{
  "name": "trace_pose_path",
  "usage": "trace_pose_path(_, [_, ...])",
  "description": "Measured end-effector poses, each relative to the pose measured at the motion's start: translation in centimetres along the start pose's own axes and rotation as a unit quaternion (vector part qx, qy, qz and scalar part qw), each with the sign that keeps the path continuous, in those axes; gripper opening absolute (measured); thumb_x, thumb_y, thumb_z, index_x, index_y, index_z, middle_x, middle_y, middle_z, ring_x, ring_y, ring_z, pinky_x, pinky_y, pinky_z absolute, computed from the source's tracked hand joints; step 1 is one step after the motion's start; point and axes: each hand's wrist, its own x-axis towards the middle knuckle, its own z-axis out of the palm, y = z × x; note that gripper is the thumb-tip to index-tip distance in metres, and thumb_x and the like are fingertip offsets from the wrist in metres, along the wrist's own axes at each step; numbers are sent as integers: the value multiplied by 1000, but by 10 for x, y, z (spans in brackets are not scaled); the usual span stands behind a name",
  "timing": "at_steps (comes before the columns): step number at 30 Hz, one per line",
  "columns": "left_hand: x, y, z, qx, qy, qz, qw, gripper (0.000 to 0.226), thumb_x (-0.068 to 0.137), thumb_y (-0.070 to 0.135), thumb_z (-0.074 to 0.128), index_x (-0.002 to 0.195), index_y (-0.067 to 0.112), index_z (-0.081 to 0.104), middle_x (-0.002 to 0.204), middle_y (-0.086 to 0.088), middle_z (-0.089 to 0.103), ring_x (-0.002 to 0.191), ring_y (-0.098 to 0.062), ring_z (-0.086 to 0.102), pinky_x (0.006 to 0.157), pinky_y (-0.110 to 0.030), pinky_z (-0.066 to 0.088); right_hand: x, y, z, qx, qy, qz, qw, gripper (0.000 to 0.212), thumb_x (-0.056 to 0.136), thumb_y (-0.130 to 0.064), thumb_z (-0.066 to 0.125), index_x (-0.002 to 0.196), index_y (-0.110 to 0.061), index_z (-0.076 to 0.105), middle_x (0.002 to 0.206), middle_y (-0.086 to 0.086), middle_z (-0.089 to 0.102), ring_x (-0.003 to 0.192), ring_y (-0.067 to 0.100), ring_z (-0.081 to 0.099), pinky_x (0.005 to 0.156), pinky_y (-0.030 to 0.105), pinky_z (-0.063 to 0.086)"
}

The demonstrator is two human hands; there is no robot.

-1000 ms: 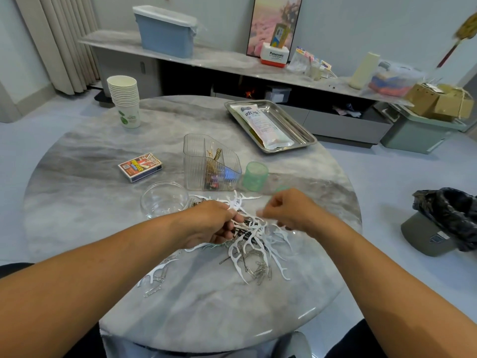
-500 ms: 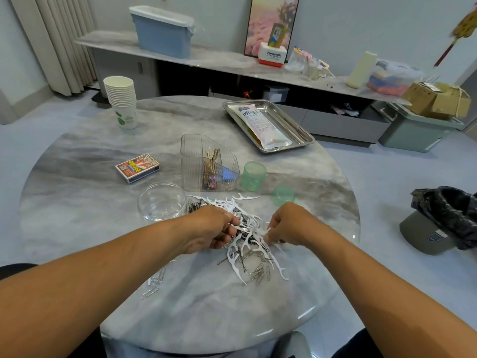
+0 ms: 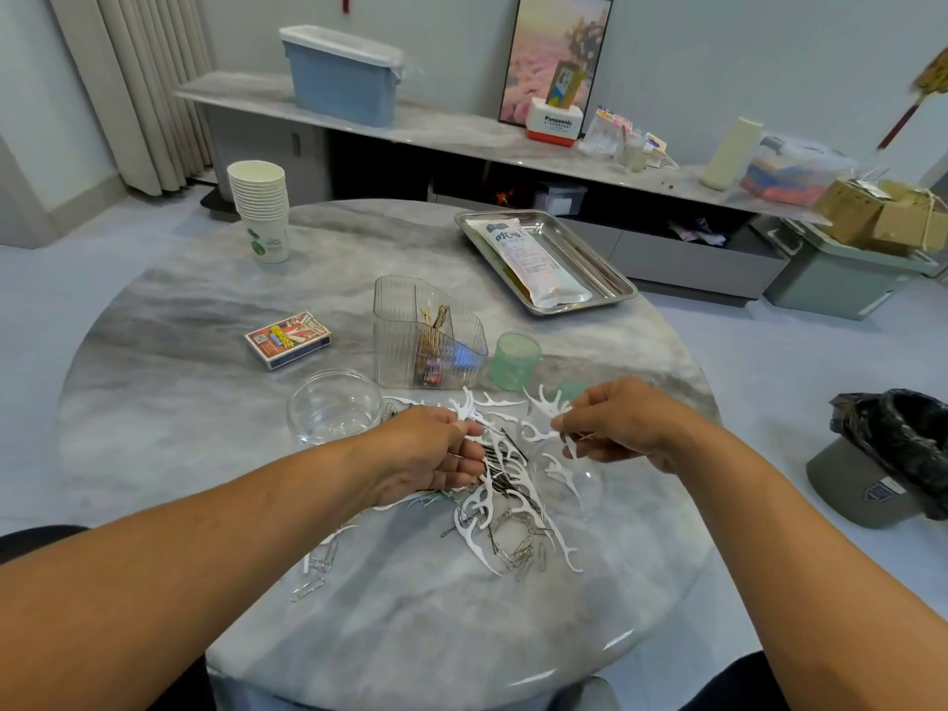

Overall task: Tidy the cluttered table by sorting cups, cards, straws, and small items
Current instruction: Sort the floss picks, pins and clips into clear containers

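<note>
Right now your left hand (image 3: pixel 436 449) hangs over the near middle of the round marble table (image 3: pixel 205 454), thumb and fingers pinching a small bunch of white floss picks (image 3: pixel 464 410) whose forked ends stick up past your knuckles. Your right hand (image 3: pixel 623 425) is raised just beside it, fingers curled, nipping a few more picks (image 3: pixel 546 407) at the fingertips — one of them dangles below the hand.

Between and under your hands lies the main heap (image 3: pixel 505 484): white floss picks tangled with dark hairpins, and silver paper clips (image 3: pixel 520 554) spilling toward you. A few stray paper clips (image 3: pixel 320 559) sit apart on the left, near your forearm.

Just behind your left hand stands a clear glass bowl (image 3: pixel 333 407). Beyond the heap is a clear ribbed organizer (image 3: pixel 428 333) with some small items in its compartments, and beside it on the right an upright green plastic cup (image 3: pixel 515 360); a second green piece (image 3: pixel 570 390) peeks out behind your right hand — what it is I cannot tell. A card box (image 3: pixel 287 340) lies flat to the left of the organizer. Far left, a stack of paper cups (image 3: pixel 260 210) stands upright. Far right, a metal tray (image 3: pixel 597 264) carries a white sealed packet (image 3: pixel 528 261).
</note>
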Motion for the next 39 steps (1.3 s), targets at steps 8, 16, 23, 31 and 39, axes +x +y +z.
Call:
trace_pose_path(8, [-4, 4, -2, -41, -16, 5, 999, 20, 107, 7, 43, 105, 6, 62, 84, -9, 65, 80, -23, 65, 77, -33, 56, -3, -7, 5, -32, -46, -86, 995, 11, 86, -15, 80, 85, -7, 73, 72, 9, 71, 69, 16, 63, 60, 23, 48])
trace_pose_path(16, [-1, 2, -4, -30, 32, -3, 999, 23, 107, 3, 39, 103, 4, 62, 75, -7, 60, 63, -16, 59, 58, -25, 52, 2, -3, 11, -128, -24, -32, 991, 13, 91, -16, 74, 83, -6, 73, 76, 10, 74, 60, 13, 66, 51, 21, 39])
trace_pose_path(23, [6, 1, -9, -43, 81, -16, 996, 28, 107, 3, 35, 118, -2, 61, 67, -5, 53, 55, -13, 49, 46, -20, 42, -2, -9, 8, -386, -14, -63, 920, 22, 88, -25, 73, 67, -21, 70, 74, 0, 75, 66, 13, 65, 62, 25, 51])
trace_pose_path(31, [0, 0, -4, -123, -37, -24, 991, 22, 105, -1, 40, 115, 0, 60, 86, -12, 64, 78, -22, 68, 77, -33, 58, -6, -14, 3, -31, -44, -79, 995, 18, 88, -26, 78, 89, -7, 77, 76, 0, 74, 63, 7, 59, 59, 23, 39])
trace_pose_path(39, [0, 0, -4, -200, -94, 12, 975, 26, 99, -12, 46, 114, 0, 63, 98, -15, 68, 84, -22, 70, 78, -33, 62, 4, -12, 43, 138, -54, -37, 988, 9, 90, -20, 75, 92, -11, 76, 82, 3, 74, 61, 7, 59, 53, 20, 39])
